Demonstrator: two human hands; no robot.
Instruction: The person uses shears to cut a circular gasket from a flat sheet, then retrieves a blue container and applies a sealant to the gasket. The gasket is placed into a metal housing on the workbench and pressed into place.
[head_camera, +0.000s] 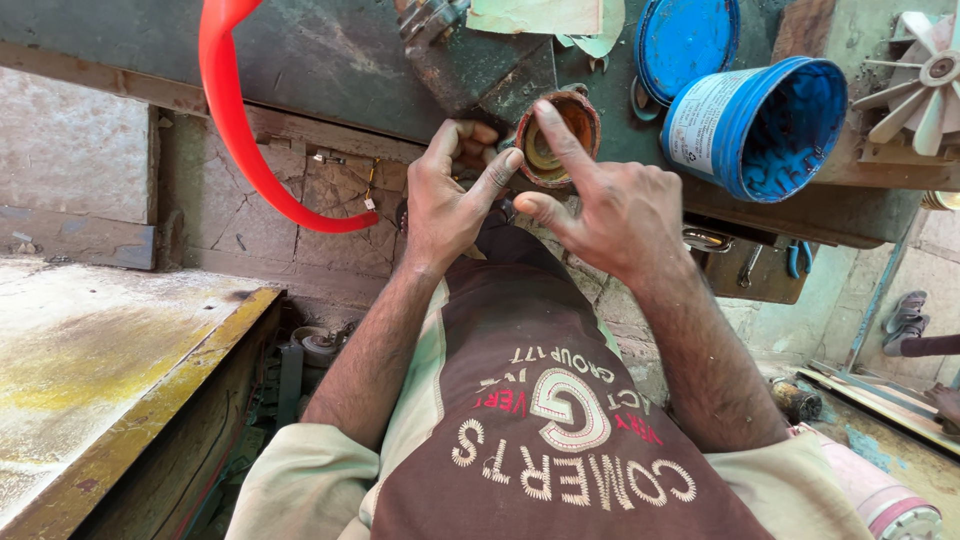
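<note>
The small round tin (556, 137) sits at the near edge of the dark workbench (330, 60), left of the tipped blue bucket (760, 125). The left hand (450, 195) curls its fingers against the tin's left wall, thumb on the rim. The right hand (610, 205) has fingers spread, forefinger dipped inside. Judged light, rigid, probably greasy; best gripped around the outer wall.

round part (556, 138) between both hands; bucket (760, 125) right; lid (686, 40) behind
</note>
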